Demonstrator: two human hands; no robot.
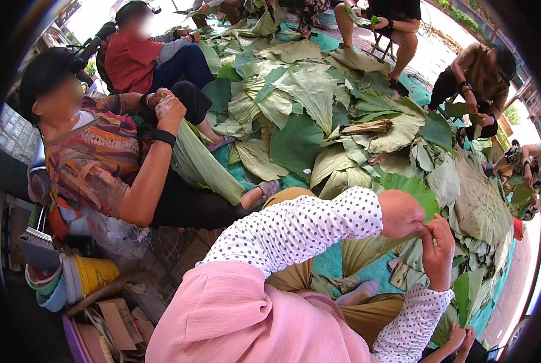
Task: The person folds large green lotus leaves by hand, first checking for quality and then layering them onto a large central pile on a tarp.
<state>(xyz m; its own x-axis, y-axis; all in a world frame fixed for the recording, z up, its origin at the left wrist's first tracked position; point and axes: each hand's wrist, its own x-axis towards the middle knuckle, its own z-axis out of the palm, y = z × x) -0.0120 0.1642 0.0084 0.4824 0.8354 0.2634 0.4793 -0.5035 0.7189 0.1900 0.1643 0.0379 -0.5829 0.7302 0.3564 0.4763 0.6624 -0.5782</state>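
My left hand [399, 213] is closed, with its fingertips meeting those of my right hand [438, 249] over a lotus leaf. The bright green part of this lotus leaf [411, 193] fans out beyond my knuckles. A paler folded part [370, 252] hangs below my left hand towards the ground sheet. My right thumb and fingers are pinched together; the exact spot they grip is hidden between the hands. Before me spreads a wide heap of lotus leaves [304, 93], some fresh green and others pale and wilted.
Close on my left, a seated person [93, 149] holds a folded leaf [207, 163]. Several others sit around the heap. Another person's hands [463, 338] are at lower right. A teal sheet [379, 272] lies underneath. Yellow bucket [95, 274], dustpan [39, 247] and cardboard [118, 322] stand lower left.
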